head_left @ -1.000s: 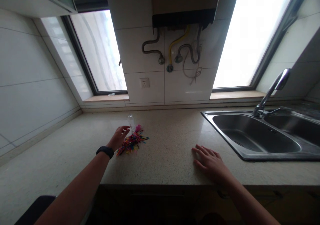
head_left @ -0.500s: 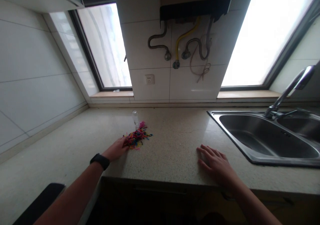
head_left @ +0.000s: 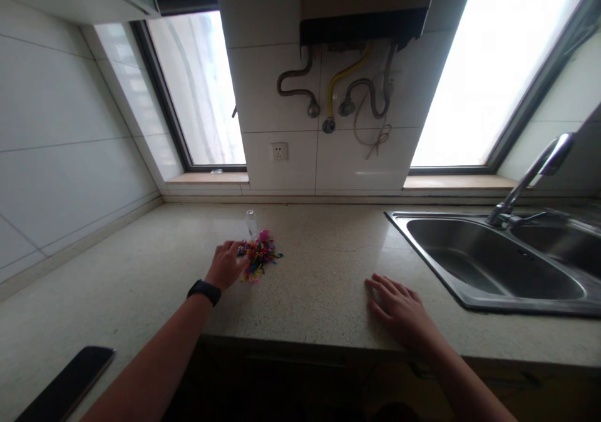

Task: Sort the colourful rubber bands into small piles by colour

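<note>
The left hand (head_left: 226,264) is sitting at the edge of a colorful tangle (head_left: 260,254) on the counter (head_left: 319,278), its grip too indistinct to tell; the right hand (head_left: 397,304) is lying spread, holding nothing. A stray knuckle could be toppling the clear container (head_left: 251,223) standing just behind.

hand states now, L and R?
Left hand: at the colorful pile; grip can't be told.
Right hand: open, palm down on the counter.

Kitchen, double steel sink (head_left: 493,256) in the table (head_left: 319,290), tap (head_left: 528,176) near the back edge, water heater (head_left: 364,2) with pipes (head_left: 330,99), tiled walls (head_left: 282,118)
</note>
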Demonstrator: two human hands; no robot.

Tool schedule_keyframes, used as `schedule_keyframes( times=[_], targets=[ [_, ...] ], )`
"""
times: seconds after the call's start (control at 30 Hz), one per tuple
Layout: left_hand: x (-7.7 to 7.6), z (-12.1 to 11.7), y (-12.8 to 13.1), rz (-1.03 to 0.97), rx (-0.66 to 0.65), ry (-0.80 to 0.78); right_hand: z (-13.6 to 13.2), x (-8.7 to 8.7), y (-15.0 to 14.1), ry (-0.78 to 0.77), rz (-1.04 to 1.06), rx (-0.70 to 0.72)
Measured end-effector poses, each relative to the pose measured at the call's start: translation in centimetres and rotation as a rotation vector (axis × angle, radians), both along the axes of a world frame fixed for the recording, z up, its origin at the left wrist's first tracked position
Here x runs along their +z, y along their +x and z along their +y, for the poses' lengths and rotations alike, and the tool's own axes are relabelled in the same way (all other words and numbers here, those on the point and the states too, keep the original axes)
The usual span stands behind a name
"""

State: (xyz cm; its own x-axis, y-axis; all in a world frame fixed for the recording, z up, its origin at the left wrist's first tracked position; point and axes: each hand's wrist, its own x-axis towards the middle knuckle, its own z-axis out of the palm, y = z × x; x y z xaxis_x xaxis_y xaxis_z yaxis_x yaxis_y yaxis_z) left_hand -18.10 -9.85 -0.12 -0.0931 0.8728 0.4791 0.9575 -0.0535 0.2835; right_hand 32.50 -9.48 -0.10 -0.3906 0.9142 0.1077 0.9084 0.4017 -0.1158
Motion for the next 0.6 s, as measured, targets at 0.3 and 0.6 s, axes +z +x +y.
schedule_keyframes(
  times=[0.3, 0.6],
  targets=[
    [-3.6, -1.9, 0.6, 0.018, 0.070, -0.230, -0.1, 0.0, -0.2, 0.013, 0.008, -0.003],
    [-2.4, 3.5, 3.1, -0.057, 0.004, -0.121, -0.2, 0.1, -0.2, 0.009, 0.005, -0.012]
  ],
)
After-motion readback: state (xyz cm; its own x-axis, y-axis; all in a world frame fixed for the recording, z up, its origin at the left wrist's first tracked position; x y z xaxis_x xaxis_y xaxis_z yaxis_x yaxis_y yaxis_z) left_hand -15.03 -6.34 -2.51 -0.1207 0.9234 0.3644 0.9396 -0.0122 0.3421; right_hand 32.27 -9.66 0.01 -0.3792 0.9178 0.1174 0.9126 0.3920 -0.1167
